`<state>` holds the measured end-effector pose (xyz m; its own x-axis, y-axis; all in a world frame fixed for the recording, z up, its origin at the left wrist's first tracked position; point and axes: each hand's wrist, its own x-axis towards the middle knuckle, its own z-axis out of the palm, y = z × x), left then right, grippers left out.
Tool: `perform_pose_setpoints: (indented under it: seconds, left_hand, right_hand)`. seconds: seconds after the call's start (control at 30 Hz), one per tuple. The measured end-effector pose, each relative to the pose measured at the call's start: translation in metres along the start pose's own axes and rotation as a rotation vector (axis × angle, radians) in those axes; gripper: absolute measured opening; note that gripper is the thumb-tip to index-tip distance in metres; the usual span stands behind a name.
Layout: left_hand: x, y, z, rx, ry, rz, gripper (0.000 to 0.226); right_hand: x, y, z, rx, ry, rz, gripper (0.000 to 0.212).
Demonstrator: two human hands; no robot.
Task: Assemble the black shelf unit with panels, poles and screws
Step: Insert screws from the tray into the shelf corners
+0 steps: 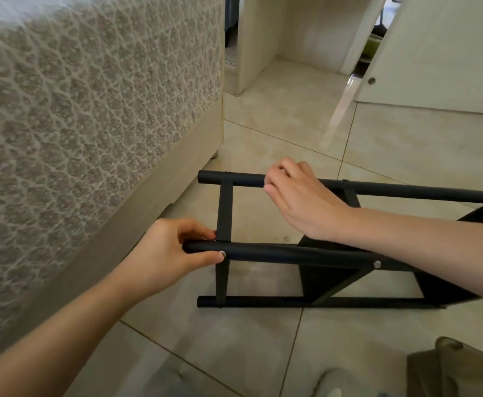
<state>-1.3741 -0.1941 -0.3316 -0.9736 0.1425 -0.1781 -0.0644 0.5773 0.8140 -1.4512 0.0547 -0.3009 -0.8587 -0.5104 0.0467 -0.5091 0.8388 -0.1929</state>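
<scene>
As left fingers (198, 228) pinch the near pole (291, 253), right fingers (276, 179) wrap the far pole (243, 179)

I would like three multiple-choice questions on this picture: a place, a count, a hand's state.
1. Where does the shelf frame lie? A on a chair; B on the tiled floor; C on a table.
2. How many long black poles show? A two; B three; C five.
3. What does the left hand do? A grips the end of the middle pole; B lies flat; C holds a screwdriver.
Key: B, its lowest pole rests there; B, three run parallel; A, fingers curl round it.
</scene>
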Motion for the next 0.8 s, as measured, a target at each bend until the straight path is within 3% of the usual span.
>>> perform_pose_setpoints:
  seconds: [0.17,0.33,0.63,0.8]
  left_hand:
    - [0.011,0.022,-0.01,0.492,-0.276,0.054,0.018]
    - [0.018,0.028,-0.013,0.646,-0.449,0.086,0.023]
    - [0.019,0.009,-0.013,0.514,-0.457,0.228,0.039]
    - [0.021,-0.006,-0.007,0.213,-0.369,0.284,0.035]
  right_hand:
    - [0.038,-0.013,0.013,0.143,0.036,-0.028,0.022]
    - [0.067,-0.026,0.022,0.28,0.066,-0.06,0.03]
    - [0.089,-0.028,0.039,0.288,0.046,-0.011,0.029]
    - [0.091,-0.018,0.034,0.378,-0.003,-0.006,0.027]
